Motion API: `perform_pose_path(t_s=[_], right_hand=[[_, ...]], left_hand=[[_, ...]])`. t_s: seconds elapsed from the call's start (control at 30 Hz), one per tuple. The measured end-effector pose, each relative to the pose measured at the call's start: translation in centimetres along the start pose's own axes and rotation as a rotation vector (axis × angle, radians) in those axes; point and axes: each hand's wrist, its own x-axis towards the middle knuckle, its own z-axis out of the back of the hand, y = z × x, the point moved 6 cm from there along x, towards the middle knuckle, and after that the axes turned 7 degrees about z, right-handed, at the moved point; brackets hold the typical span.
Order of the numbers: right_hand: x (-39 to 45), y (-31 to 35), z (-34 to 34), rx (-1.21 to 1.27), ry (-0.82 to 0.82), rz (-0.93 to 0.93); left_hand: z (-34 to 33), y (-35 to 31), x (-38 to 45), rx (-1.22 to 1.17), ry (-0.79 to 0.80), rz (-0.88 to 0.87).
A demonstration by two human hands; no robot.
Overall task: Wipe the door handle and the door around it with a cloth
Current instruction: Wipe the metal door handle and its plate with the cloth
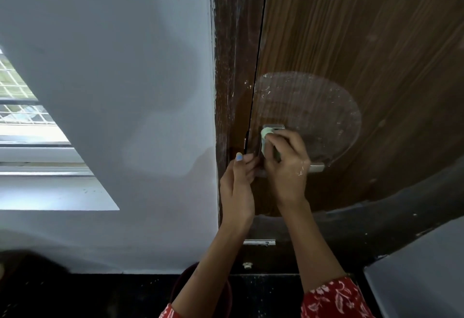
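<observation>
Head view: my left hand [238, 174] rests by the door [351, 41] edge, fingers relaxed, holding nothing. Just right, my right hand [286, 164] pinches the cloth [266, 133] against the handle [316, 167] plate's top.

The scene is seen through a single wide-angle camera worn on the head, aimed forward and down at a brown wooden door [351, 41] from close range, so that straight edges are bowed by the lens. The door handle [316, 167] is placed a little right of centre and near, with both forearms entering from the bottom edge, while a pale wall [113, 66] fills the left half and a window [22, 107] is caught at the far left. Dark floor [100, 295] is taken in along the bottom; no second view is given, so nothing is shared.
</observation>
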Motion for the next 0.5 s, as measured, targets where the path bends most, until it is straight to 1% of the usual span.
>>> perform_pose_path(t_s=[0.07, 0.1, 0.17, 0.2, 0.23, 0.3, 0.33, 0.43, 0.5], right_hand=[[-0.3, -0.2, 0.1, 0.01, 0.049, -0.024], [-0.4, -0.5, 0.4, 0.015, 0.029, -0.063], [-0.3, -0.8, 1.2, 0.016, -0.066, -0.119], [-0.1, -0.5, 1.2, 0.0, -0.088, -0.106], [0.3, 0.1, 0.9, -0.027, -0.071, -0.063], [0.5, 1.0, 0.0, -0.078, 0.014, 0.042], [0.5, 1.1, -0.1, -0.09, 0.033, 0.054], [0.5, -0.2, 1.2, -0.085, -0.036, -0.073], [0.9, -0.2, 1.2, -0.09, -0.048, -0.087]], left_hand=[[0.0, 0.0, 0.0, -0.006, 0.003, 0.0], [0.0, -0.1, 0.0, -0.007, 0.008, -0.001], [-0.1, -0.1, 0.0, -0.006, 0.017, 0.001], [-0.2, 0.0, -0.1, -0.006, 0.022, 0.004], [-0.3, 0.1, -0.2, -0.003, 0.029, 0.005], [-0.4, 0.2, -0.4, 0.003, 0.041, -0.003], [-0.4, 0.3, -0.4, 0.001, 0.045, -0.005], [-0.5, 0.2, -0.3, -0.005, 0.065, -0.009], [-0.7, 0.2, -0.5, 0.012, 0.077, -0.005]])
